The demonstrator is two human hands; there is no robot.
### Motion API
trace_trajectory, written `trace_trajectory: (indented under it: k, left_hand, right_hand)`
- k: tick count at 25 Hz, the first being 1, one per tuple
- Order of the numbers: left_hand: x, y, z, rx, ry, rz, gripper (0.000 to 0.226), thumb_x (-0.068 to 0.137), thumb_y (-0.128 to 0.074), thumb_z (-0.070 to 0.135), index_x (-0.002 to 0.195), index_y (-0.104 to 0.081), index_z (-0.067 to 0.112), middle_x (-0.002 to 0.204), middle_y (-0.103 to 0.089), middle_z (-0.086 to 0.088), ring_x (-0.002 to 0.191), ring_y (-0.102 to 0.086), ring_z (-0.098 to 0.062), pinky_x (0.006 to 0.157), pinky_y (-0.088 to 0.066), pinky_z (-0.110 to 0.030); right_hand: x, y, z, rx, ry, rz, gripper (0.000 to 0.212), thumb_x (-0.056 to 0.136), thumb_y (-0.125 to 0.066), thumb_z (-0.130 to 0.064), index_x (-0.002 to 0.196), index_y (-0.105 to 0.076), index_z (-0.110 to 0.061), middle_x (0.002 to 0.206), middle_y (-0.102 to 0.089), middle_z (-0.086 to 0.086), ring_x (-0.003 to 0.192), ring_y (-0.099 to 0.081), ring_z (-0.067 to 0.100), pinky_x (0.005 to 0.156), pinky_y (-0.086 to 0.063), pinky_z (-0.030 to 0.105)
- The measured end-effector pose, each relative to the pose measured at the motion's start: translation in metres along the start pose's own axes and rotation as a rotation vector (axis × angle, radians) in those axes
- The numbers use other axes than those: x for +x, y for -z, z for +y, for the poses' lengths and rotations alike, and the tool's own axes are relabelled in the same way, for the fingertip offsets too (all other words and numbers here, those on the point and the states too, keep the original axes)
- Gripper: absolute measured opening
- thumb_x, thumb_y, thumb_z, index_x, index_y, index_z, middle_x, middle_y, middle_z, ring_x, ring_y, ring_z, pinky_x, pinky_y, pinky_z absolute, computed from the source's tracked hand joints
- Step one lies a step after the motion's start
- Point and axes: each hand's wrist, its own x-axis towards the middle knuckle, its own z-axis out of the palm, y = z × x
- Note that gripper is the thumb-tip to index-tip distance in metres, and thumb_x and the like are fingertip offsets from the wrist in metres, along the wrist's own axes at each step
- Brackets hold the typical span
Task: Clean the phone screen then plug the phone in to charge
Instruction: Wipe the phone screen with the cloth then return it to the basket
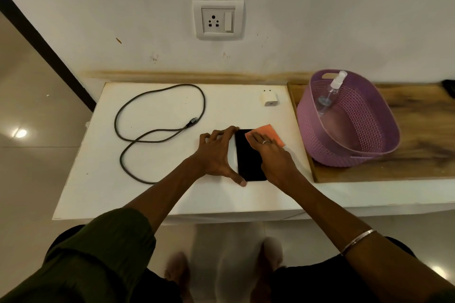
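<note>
A black phone (pixel 248 157) lies flat on the white table (pixel 160 194), screen up. My left hand (pixel 216 155) braces it by the left edge, fingertips at its top corner and thumb at its bottom corner. My right hand (pixel 273 155) presses an orange cloth (pixel 268 134) flat onto the upper right part of the screen. A dark charging cable (pixel 157 135) lies looped on the table to the left, its plug end near the phone. A white charger adapter (pixel 269 97) stands at the back of the table. The wall socket (pixel 218 19) is above it.
A purple plastic basket (pixel 344 120) holding a clear spray bottle (pixel 331 92) sits on a wooden board (pixel 418 130) to the right. The table's front edge is close to my body, with tiled floor at the left.
</note>
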Motion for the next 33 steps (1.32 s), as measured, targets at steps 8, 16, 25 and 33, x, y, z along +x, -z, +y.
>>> trace_trajectory:
  k: [8, 16, 25, 33]
  left_hand:
    - [0.001, -0.003, -0.002, 0.014, -0.001, -0.005, 0.15, 0.031, -0.074, 0.089, 0.152, -0.005, 0.032, 0.156, -0.034, 0.001, 0.146, -0.023, -0.026, 0.117, -0.011, -0.051]
    - [0.0, -0.001, 0.001, 0.009, 0.022, -0.002, 0.153, 0.028, -0.07, 0.093, 0.152, -0.004, 0.033, 0.157, -0.033, -0.001, 0.147, -0.021, -0.026, 0.117, -0.009, -0.051]
    - [-0.003, -0.001, 0.0, -0.003, 0.013, -0.006, 0.146, 0.032, -0.077, 0.084, 0.15, -0.007, 0.034, 0.154, -0.035, -0.001, 0.146, -0.023, -0.025, 0.116, -0.013, -0.049]
    - [-0.003, -0.001, 0.0, 0.007, 0.031, -0.015, 0.152, 0.028, -0.073, 0.09, 0.152, -0.004, 0.033, 0.158, -0.031, 0.0, 0.148, -0.019, -0.025, 0.117, -0.009, -0.049]
  right_hand:
    - [-0.02, -0.032, -0.03, -0.094, 0.082, -0.075, 0.075, 0.094, -0.058, -0.028, 0.153, -0.014, -0.019, 0.159, -0.023, 0.007, 0.145, -0.026, 0.031, 0.114, -0.029, 0.044]
    - [-0.017, -0.003, 0.003, 0.019, -0.093, 0.097, 0.071, 0.094, -0.057, -0.01, 0.152, -0.019, -0.022, 0.156, -0.029, 0.001, 0.137, -0.04, 0.028, 0.109, -0.04, 0.037]
    - [-0.044, -0.032, -0.035, -0.167, 0.164, -0.002, 0.07, 0.096, -0.05, -0.014, 0.154, -0.011, -0.021, 0.162, -0.016, 0.004, 0.149, -0.017, 0.027, 0.115, -0.029, 0.039]
    - [-0.052, -0.019, -0.011, -0.111, -0.112, 0.07, 0.078, 0.093, -0.056, -0.007, 0.154, -0.01, -0.024, 0.162, -0.017, 0.0, 0.147, -0.023, 0.027, 0.11, -0.038, 0.04]
